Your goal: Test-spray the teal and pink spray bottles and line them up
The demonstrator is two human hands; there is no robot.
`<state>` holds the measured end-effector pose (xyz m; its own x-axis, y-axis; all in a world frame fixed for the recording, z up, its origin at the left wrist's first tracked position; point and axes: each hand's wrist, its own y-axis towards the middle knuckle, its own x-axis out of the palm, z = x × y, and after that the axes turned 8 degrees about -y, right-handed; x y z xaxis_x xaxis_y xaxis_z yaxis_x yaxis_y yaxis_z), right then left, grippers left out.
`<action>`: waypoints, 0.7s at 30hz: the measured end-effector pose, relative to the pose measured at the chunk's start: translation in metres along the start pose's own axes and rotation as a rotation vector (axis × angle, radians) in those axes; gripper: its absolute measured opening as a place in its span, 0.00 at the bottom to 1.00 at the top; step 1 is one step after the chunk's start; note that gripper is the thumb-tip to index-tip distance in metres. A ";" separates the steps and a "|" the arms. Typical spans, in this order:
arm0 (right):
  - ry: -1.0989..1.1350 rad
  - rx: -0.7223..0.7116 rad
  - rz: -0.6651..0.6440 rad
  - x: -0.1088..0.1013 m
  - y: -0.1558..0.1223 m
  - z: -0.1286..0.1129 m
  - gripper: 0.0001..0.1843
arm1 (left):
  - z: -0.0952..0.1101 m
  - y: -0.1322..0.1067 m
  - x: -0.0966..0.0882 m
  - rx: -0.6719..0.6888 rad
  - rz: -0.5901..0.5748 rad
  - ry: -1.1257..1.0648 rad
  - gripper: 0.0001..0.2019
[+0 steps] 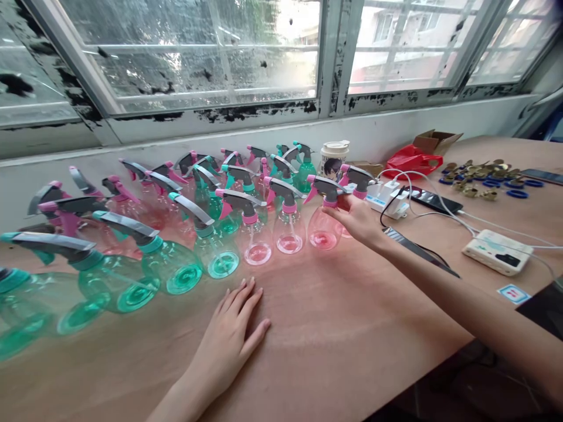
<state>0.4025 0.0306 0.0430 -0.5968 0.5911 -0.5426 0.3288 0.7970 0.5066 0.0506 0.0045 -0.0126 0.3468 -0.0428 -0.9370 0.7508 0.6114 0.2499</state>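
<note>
My left hand (229,337) lies flat on the table with its fingers apart, in front of a green spray bottle (217,249). At the right end of the front row, my right hand (354,220) has its fingers at the neck of a pink spray bottle (322,231), which stands upright on the table. Just behind that hand is another pink-collared spray bottle (358,180), its body mostly hidden. Beside the gripped bottle stand two more pink ones, the nearer a clear pink spray bottle (289,231). Green spray bottles (176,266) continue the row leftward.
Several more pink and green bottles crowd toward the window wall. A lidded cup (334,155), a power strip (387,199) with cables, phones (431,199), a white box-shaped device (498,252), a red bag (411,161) and brass-coloured pieces (479,173) with blue rings occupy the right side.
</note>
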 end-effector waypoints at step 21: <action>0.070 0.018 0.054 -0.005 -0.014 -0.014 0.27 | -0.006 0.001 0.001 0.036 0.046 0.023 0.23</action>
<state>0.3905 0.0150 0.0479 -0.6273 0.6238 -0.4662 0.3746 0.7666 0.5216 0.0478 0.0099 -0.0148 0.3688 0.0030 -0.9295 0.7545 0.5831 0.3012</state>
